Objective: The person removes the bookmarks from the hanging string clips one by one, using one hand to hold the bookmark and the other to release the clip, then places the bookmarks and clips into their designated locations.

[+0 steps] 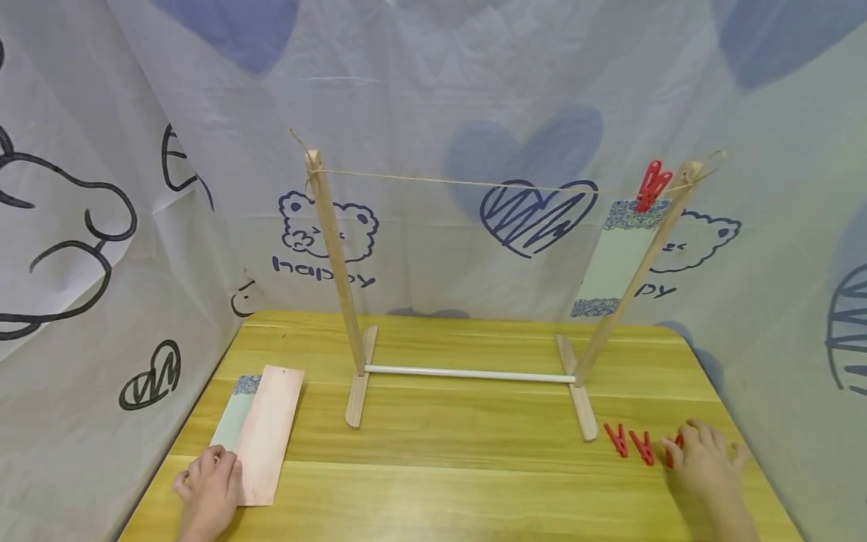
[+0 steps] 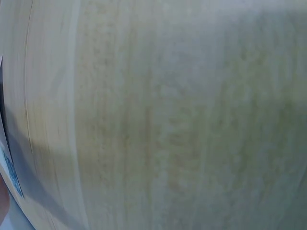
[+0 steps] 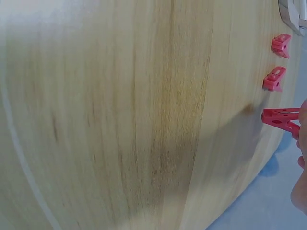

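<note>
My left hand (image 1: 211, 489) rests loosely bent on the lower end of a pale green strip (image 1: 232, 421) with a blue-patterned end. A pink strip (image 1: 271, 436) overlaps it. The left wrist view catches only a patterned strip end (image 2: 12, 175) and a bit of a finger. At right, my right hand (image 1: 707, 459) pinches a red clothespin (image 3: 280, 117), its nose pointing away from the fingers. Two more red clothespins, one here (image 1: 642, 447) and one farther left (image 1: 617, 439), lie beside it on the table.
A wooden rack with a left post (image 1: 339, 263), right post (image 1: 626, 293) and white crossbar (image 1: 467, 373) stands at the back. On its string (image 1: 433, 179), red clothespins (image 1: 652, 188) hold another pale green strip (image 1: 612, 263). Printed cloth (image 1: 420, 75) surrounds the table (image 1: 440, 452).
</note>
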`<control>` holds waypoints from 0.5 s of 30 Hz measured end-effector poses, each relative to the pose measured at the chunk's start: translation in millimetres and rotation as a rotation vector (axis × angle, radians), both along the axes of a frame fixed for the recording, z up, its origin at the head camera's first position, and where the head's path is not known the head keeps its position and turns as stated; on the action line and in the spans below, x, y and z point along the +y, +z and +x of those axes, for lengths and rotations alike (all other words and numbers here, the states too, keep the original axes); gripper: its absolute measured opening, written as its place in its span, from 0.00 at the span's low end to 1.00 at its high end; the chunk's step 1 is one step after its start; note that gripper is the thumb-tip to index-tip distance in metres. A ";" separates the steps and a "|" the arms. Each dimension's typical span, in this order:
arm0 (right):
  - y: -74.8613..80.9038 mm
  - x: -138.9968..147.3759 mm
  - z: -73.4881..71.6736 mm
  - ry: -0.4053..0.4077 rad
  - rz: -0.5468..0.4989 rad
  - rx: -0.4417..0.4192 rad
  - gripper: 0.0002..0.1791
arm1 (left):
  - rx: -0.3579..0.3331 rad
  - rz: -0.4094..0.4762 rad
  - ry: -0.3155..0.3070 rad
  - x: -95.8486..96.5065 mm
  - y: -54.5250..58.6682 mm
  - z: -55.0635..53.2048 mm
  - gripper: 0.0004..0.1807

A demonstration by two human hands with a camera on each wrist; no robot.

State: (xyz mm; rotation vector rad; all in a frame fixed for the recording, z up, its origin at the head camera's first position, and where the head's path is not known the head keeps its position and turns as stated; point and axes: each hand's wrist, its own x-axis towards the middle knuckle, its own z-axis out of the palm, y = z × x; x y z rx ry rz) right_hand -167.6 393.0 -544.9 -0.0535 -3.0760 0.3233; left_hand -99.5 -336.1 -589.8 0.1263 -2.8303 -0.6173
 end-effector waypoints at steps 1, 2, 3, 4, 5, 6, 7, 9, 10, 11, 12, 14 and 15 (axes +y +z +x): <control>-0.5 -0.3 -0.2 -0.001 -0.001 -0.007 0.29 | -0.006 -0.006 0.000 0.5 0.0 -0.2 0.14; -1.0 -0.7 -0.4 -0.002 -0.002 -0.015 0.29 | -0.010 -0.012 0.001 1.1 -0.1 -0.2 0.13; -1.4 -1.0 -0.8 -0.003 -0.001 -0.024 0.30 | -0.009 -0.017 0.002 1.9 -0.2 -0.3 0.13; -2.0 -1.2 -1.3 -0.002 0.001 -0.032 0.30 | -0.009 -0.021 0.004 2.5 -0.3 -0.4 0.13; -2.6 -1.4 -1.7 -0.002 0.003 -0.036 0.31 | -0.007 -0.025 0.005 3.2 -0.5 -0.5 0.12; -3.2 -1.5 -2.2 -0.004 0.002 -0.039 0.30 | -0.003 -0.029 0.007 3.8 -0.7 -0.5 0.12; -3.9 -1.6 -2.6 -0.006 0.002 -0.038 0.31 | -0.002 -0.032 0.010 4.3 -1.2 -0.4 0.12; -4.9 -1.4 -3.4 -0.007 0.002 -0.035 0.31 | -0.004 -0.040 0.020 5.2 -2.2 0.1 0.12; -5.6 -1.3 -3.8 -0.008 0.001 -0.030 0.30 | -0.006 -0.043 0.026 5.5 -3.0 0.4 0.12; -5.9 -1.1 -4.2 -0.008 -0.001 -0.026 0.31 | -0.007 -0.045 0.032 5.8 -3.7 0.8 0.12; -6.4 -1.0 -4.6 -0.010 -0.003 -0.025 0.31 | -0.007 -0.048 0.039 6.0 -4.5 1.1 0.12; -7.5 -0.7 -5.3 -0.012 -0.002 -0.026 0.32 | -0.008 -0.052 0.048 6.6 -6.3 1.6 0.12; -8.2 -0.7 -5.5 -0.016 -0.002 -0.025 0.33 | -0.004 -0.053 0.051 6.8 -7.1 1.6 0.12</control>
